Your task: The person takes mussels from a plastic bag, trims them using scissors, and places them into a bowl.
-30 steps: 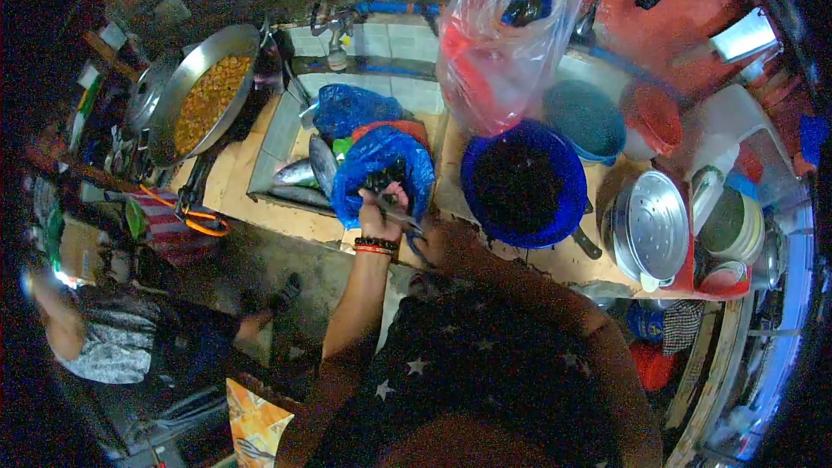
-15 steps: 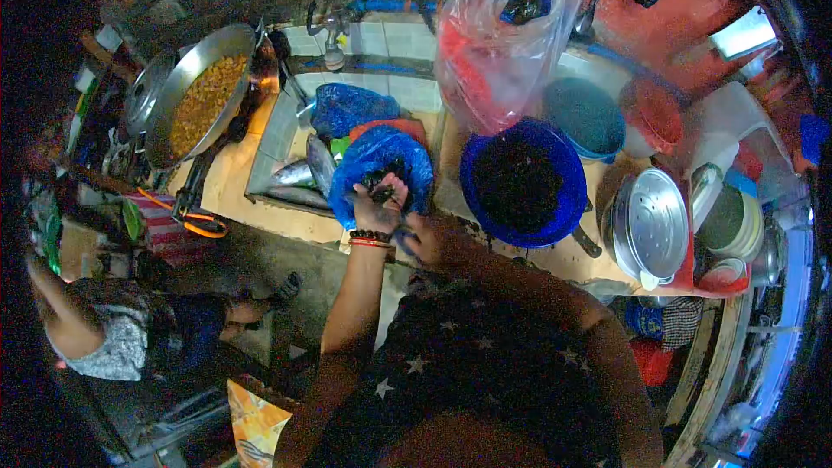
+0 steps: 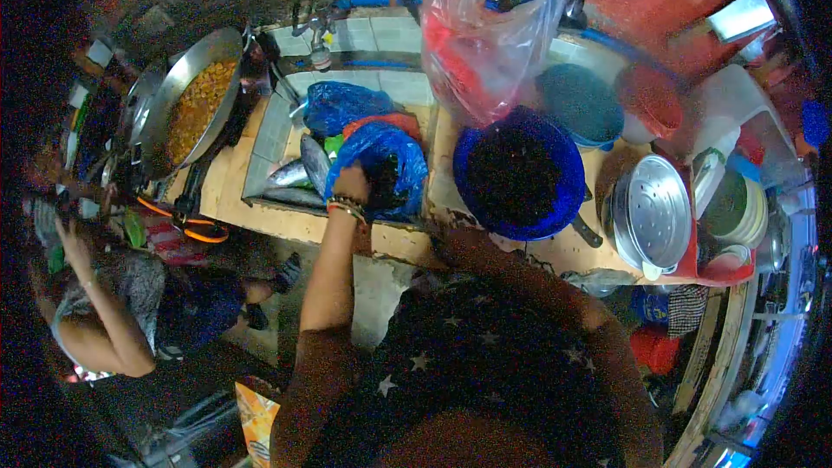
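The counter [image 3: 221,195] runs across the view, with the tiled sink [image 3: 260,175] let into it. On the counter to the right of the sink sits the basin [image 3: 570,175], holding a dark mass, with the knife [image 3: 588,231] beside its near right edge.

The blue bag [image 3: 379,135] is in the sink's right part, its mouth open upward and dark contents [image 3: 382,180] showing inside. It is roundish, with no clear long axis. A second blue bag [image 3: 347,108] lies behind it, to the left.

Just left of the open bag are the fish: one [image 3: 315,165] slants from back left to near right, towards the left wrist, while another [image 3: 293,196] lies nearly crosswise near the sink's front edge.

The left hand [image 3: 351,183] is the nearer one, at the left near side of the bag's mouth; the bag spreads to its right and beyond it. The fingers are lost in the bag's folds and shadow, so whether they grasp anything cannot be told.

The right hand [image 3: 462,247] is in deep shadow at the counter's near edge, apart from the bag, to its right and closer to the body. Its grip cannot be told either.
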`<state>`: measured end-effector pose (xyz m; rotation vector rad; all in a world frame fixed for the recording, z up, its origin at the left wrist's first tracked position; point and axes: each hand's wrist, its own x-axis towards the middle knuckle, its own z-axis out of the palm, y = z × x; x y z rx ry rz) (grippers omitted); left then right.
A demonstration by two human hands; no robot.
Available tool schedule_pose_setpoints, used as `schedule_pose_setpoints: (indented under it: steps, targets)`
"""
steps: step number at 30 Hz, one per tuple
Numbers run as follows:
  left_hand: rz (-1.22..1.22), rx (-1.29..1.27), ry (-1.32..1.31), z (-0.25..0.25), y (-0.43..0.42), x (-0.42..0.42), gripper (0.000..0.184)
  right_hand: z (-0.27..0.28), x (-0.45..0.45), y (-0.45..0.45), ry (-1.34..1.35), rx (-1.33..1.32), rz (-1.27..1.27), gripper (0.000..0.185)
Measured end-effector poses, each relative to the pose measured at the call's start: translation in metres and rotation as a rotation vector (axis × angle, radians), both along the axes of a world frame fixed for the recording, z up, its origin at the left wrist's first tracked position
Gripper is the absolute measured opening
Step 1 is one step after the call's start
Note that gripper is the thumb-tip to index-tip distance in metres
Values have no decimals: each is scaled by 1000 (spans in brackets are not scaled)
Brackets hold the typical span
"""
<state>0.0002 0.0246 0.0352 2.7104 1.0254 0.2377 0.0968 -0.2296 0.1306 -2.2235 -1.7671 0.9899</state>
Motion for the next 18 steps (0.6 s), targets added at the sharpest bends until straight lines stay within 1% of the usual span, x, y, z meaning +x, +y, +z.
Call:
schedule_pose_setpoints:
  steps: [2, 4, 6, 7, 9, 10, 12, 13, 14, 15, 16, 18]
  targets:
    - [-107, -97, 72, 52, -8, 21, 31, -7, 1, -2, -13, -45, 68, 36]
    - [-225, -286, 152, 108, -28, 46, 30, -13, 2, -3, 4, -73, 94, 38]
    - [-209, -1015, -366, 149, -67, 60, 40, -22, 3, -7, 59, -78, 53, 38]
    - [-210, -1015, -367, 166, -74, 63, 40, -27, 4, -9, 72, -82, 41, 39]
    - [-316, -1256, -590, 188, -82, 66, 34, -33, 6, -13, 99, -87, 15, 39]
    - [-321, -1254, -586, 177, -73, 67, 34, -35, 7, -14, 115, -89, 3, 39]
    - [-200, -1035, -333, 118, -24, 65, 26, -36, 9, -16, 152, -89, -26, 39]
    - [-262, -1167, -308, 72, 8, 59, 23, -29, 8, -15, 153, -82, -32, 39]
    - [-322, -1298, -280, 10, 43, 51, 21, -18, 4, -13, 94, -103, -45, 39]
    - [-375, -918, -200, -65, 72, 47, 17, -13, 2, -11, 37, -126, -58, 40]
    - [-371, -534, -105, -136, 98, 42, 13, -18, 4, -12, 39, -123, -62, 40]
    - [-345, -489, -148, -124, 77, 35, 13, -47, 11, -19, 163, -73, -59, 39]
